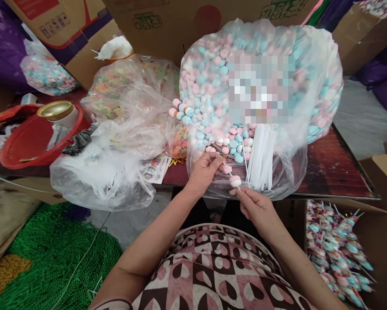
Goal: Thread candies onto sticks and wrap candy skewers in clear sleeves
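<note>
Between my hands is a thin white stick carrying a pink-and-white marshmallow and a smaller pink piece. My right hand pinches the stick's lower end, just below the marshmallow. At the upper end, the fingers of my left hand close on a small orange piece. Just beyond them, loose pink, blue and white marshmallows spill at the mouth of a big clear bag. A bundle of white sticks lies on the plastic, right of my hands. Two filled skewers rest on the bag's left side.
Clear bags of colourful candy and white sticks lie to the left, beside a red basket. A carton of wrapped skewers stands low at right. Green cord covers the floor at left. Cartons rise behind.
</note>
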`<state>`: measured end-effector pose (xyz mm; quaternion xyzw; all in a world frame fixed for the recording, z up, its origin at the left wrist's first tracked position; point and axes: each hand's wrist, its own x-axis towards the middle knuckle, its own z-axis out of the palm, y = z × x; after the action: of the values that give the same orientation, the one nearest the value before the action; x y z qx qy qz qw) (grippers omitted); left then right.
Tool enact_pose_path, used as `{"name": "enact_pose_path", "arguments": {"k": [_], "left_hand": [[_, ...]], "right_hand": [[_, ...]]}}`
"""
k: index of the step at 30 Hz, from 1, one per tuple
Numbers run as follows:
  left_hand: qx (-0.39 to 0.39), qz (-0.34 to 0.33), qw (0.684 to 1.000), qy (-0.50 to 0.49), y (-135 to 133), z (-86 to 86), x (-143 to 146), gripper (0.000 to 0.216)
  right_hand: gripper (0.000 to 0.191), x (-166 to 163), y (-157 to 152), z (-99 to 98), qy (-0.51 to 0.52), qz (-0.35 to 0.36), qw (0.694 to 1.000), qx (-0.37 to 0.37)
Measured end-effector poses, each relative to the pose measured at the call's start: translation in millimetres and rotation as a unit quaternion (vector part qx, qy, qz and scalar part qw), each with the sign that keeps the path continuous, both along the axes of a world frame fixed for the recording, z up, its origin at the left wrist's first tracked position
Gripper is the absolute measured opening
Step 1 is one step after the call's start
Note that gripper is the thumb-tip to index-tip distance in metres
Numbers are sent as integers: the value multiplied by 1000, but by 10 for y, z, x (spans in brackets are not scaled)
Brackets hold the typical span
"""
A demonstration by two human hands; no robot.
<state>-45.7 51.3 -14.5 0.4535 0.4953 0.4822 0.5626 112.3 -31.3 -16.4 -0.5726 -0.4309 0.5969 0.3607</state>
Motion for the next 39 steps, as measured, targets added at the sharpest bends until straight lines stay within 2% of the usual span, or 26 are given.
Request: {"name": "enact_pose_path", "arguments": {"k": [5, 10, 13, 15, 16, 18, 20, 22, 24, 27, 32, 34, 36, 38, 39], "left_hand": [[94, -26, 986, 138, -111, -33, 20, 13], [167, -104, 941, 276, -320, 12, 133, 19], [152, -133, 944, 260, -303, 42, 135, 23], [134, -105, 948, 269, -197, 53, 96, 27], [135, -83, 940, 302, -124, 57, 75, 28], [162, -58, 890, 422, 35, 67, 46, 27], [181, -82, 817, 541, 172, 80, 53, 25], [186, -112, 756, 618, 262, 93, 95, 26], [188, -122, 719, 658, 310, 99, 150, 24], [195, -117, 696, 681, 343, 82, 206, 20], [217, -102, 721, 651, 375, 18, 158, 18], [223, -96, 753, 611, 357, 5, 104, 17], [193, -72, 830, 518, 311, 2, 47, 12], [121, -32, 931, 344, 244, 7, 3, 10], [78, -18, 968, 240, 206, 12, -11, 12]], "right_hand": [[43, 4, 0, 5, 1, -3, 1000, 7], [40, 7, 13, -15, 19, -22, 1000, 6], [37, 24, 14, -22, 51, -60, 997, 6], [35, 41, 13, -12, 71, -91, 993, 16], [34, 49, 12, -2, 77, -102, 992, 22], [33, 61, 11, 19, 83, -114, 990, 30], [33, 64, 8, 31, 84, -116, 989, 31], [33, 59, 4, 30, 84, -112, 990, 30], [33, 52, 2, 20, 86, -107, 990, 27], [33, 40, 6, 4, 90, -104, 990, 22], [34, 32, 19, 8, 84, -99, 991, 27], [34, 43, 15, 9, 81, -97, 992, 31], [35, 57, 7, 3, 77, -89, 993, 33], [35, 62, 0, -9, 71, -73, 994, 34], [35, 58, -2, -15, 69, -62, 995, 34]]}}
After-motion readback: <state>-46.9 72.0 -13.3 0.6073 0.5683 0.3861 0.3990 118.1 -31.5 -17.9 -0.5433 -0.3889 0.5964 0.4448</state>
